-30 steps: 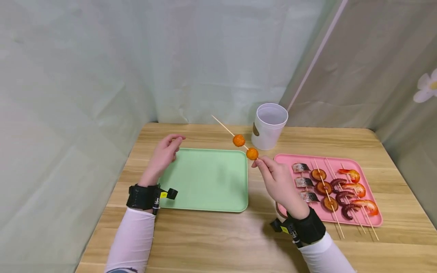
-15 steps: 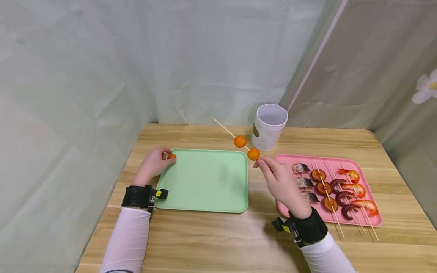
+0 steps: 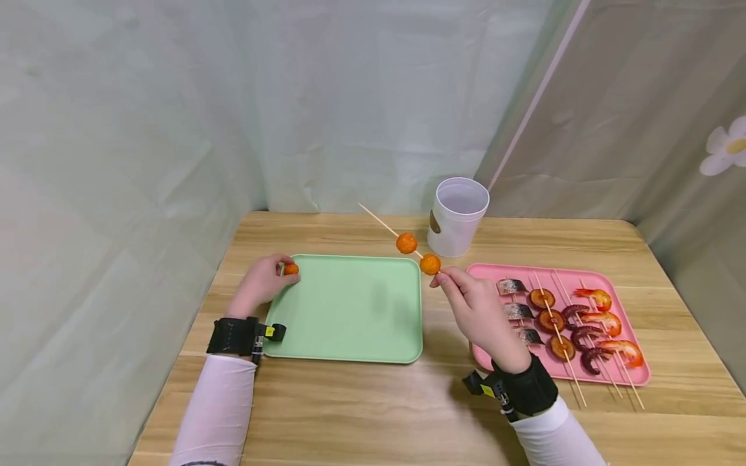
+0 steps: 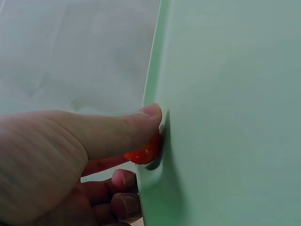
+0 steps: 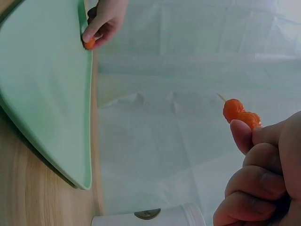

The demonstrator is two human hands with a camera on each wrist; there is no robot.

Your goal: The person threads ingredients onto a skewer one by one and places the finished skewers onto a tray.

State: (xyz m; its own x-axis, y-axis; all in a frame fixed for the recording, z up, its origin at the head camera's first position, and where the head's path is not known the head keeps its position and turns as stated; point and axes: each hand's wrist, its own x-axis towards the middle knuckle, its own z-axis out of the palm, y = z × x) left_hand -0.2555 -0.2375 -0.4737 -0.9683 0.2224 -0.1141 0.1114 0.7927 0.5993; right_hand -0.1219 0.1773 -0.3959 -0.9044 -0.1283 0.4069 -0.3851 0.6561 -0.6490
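At the far left corner of the green tray (image 3: 350,317), my left hand (image 3: 263,282) pinches an orange ball (image 3: 291,269) between thumb and fingers. In the left wrist view the thumb covers part of this ball (image 4: 146,151), which sits against the tray's surface by the rim. My right hand (image 3: 474,310) grips a wooden skewer (image 3: 379,220) near its lower end, raised between the two trays. Two orange balls are threaded on it: an upper one (image 3: 406,243) and a lower one (image 3: 430,264) just above my fingertips. The skewer's bare point slants up and left.
A pink tray (image 3: 626,317) at the right bears skewers of fish pieces (image 3: 516,311), mushroom slices (image 3: 551,321), octopus tentacles (image 3: 583,335) and shrimp (image 3: 603,322); several stick ends overhang its front edge. A white cup (image 3: 457,223) stands behind, near the curtain (image 3: 373,116).
My left hand has come down and slightly left onto the tray corner and taken hold of the orange ball there. The right hand and its skewer have hardly moved.
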